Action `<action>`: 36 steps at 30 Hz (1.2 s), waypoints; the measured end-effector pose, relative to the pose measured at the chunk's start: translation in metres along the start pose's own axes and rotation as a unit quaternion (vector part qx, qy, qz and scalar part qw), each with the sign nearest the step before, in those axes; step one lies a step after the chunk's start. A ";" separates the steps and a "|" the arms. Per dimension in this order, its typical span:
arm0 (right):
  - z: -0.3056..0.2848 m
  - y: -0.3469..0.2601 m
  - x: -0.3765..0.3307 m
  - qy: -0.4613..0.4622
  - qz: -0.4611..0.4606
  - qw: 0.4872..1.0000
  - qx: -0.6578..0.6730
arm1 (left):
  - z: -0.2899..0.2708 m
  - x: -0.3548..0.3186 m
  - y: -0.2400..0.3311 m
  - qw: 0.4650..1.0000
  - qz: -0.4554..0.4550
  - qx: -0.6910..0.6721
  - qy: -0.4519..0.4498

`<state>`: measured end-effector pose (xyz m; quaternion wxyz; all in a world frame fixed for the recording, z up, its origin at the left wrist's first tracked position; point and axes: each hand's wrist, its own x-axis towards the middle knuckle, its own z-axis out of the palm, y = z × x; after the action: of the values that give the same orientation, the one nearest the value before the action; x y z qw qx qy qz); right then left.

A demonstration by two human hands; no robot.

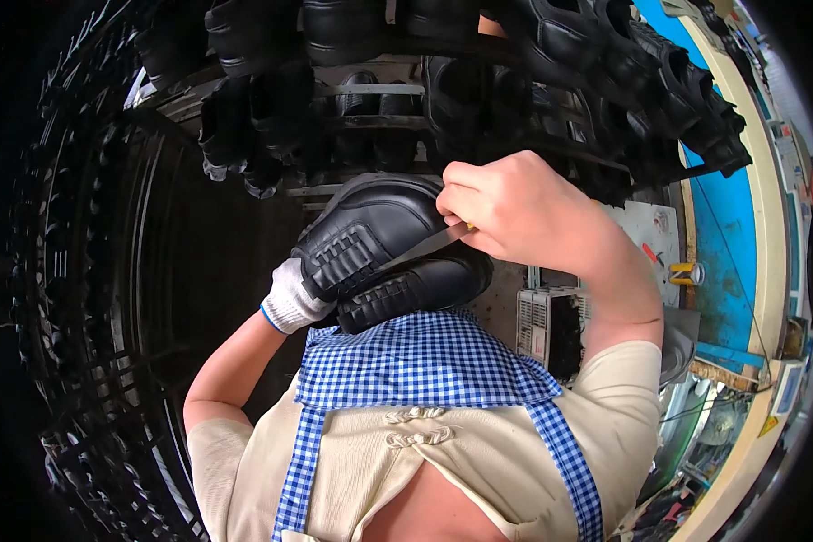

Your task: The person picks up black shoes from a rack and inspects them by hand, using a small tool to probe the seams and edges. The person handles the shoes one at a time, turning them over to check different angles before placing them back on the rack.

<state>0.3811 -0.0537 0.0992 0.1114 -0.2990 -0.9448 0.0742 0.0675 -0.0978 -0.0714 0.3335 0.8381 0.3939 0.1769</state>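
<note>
Racks (605, 81) of finished black shoes fill the upper part of the view, hung in curved rows above and behind the work, and a blue-floored aisle (727, 235) with a pale kerb runs down the person's right side. Closer in, a blue-and-white checked apron bib (415, 361) over a cream top sits directly below the work. Held just above that bib are two black loafers (379, 248) with ribbed elastic gussets, stacked one on the other and pressed together, toes toward the rack. The left hand (291, 298), in a white knit glove, is closed around their heel ends from below and bears their weight. The right hand (524, 212), bare, is curled tightly into a fist-like pinch on the yellow-tipped handle of a thin metal blade (429, 244), whose flat tip lies along the seam where the upper shoe meets the lower one. To work this edge well, I would judge that the blade should stay shallow and nearly parallel to the leather, so it skims rather than digs, with short controlled strokes directed away from the gloved fingers. The left grip needs to stay firm so the pair cannot twist, and the bare thumb should stay behind the cutting edge.
</note>
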 end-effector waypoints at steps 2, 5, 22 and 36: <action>0.001 -0.001 0.003 -0.028 0.004 0.999 -0.046 | 0.000 0.002 0.002 1.000 0.006 0.002 0.002; 0.010 0.002 0.004 -0.022 0.014 0.998 -0.059 | -0.003 0.005 0.007 1.000 0.005 0.027 0.002; 0.066 0.004 -0.054 0.196 0.286 0.874 0.341 | 0.007 -0.009 -0.002 0.998 -0.049 0.047 0.000; 0.062 -0.050 -0.061 0.203 0.242 0.938 0.143 | 0.010 -0.020 -0.001 0.988 0.002 0.156 0.000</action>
<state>0.3860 -0.1344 0.0400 0.3212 -0.5086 -0.7803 0.1710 0.0598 -0.1171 -0.0801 0.1990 0.8806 0.4148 0.1137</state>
